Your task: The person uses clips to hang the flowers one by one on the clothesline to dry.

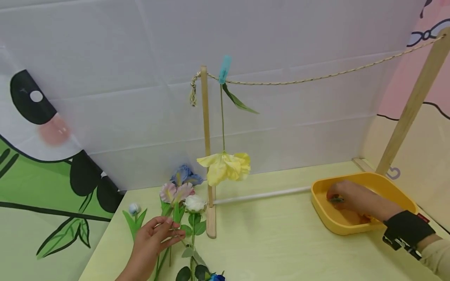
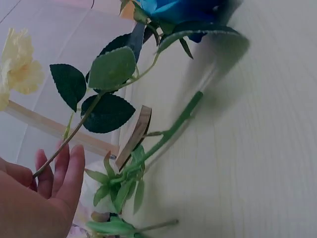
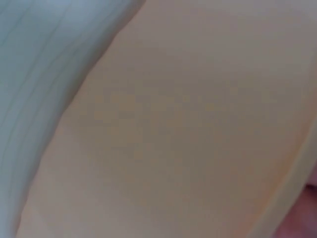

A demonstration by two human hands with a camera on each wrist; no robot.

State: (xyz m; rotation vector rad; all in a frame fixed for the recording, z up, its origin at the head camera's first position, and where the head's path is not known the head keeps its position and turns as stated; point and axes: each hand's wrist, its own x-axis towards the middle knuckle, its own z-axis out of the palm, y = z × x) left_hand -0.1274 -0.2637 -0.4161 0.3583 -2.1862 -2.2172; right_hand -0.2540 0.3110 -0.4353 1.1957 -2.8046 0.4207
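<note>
My left hand [image 1: 149, 244] pinches the thin stem [image 2: 69, 136] of a blue rose [image 2: 183, 12], whose dark leaves [image 2: 111, 69] spread beyond my fingers in the left wrist view. In the head view the blue bloom [image 1: 216, 277] shows at the bottom edge. My right hand [image 1: 346, 197] reaches into the yellow basin [image 1: 327, 218], its fingers curled round a small dark object [image 1: 336, 199] that I cannot make out clearly. The right wrist view is mostly filled by the blurred basin wall [image 3: 168, 119], with a bit of the hand at its lower right.
A yellow flower [image 1: 228, 168] hangs upside down from a blue clothespin [image 1: 225, 69] on a rope [image 1: 299, 81] between wooden posts [image 1: 205, 117]. White [image 1: 194, 203], pink [image 1: 175, 192] and blue [image 1: 184, 175] flowers lie left of the near post's foot. A white rod [image 1: 261, 195] runs along the table.
</note>
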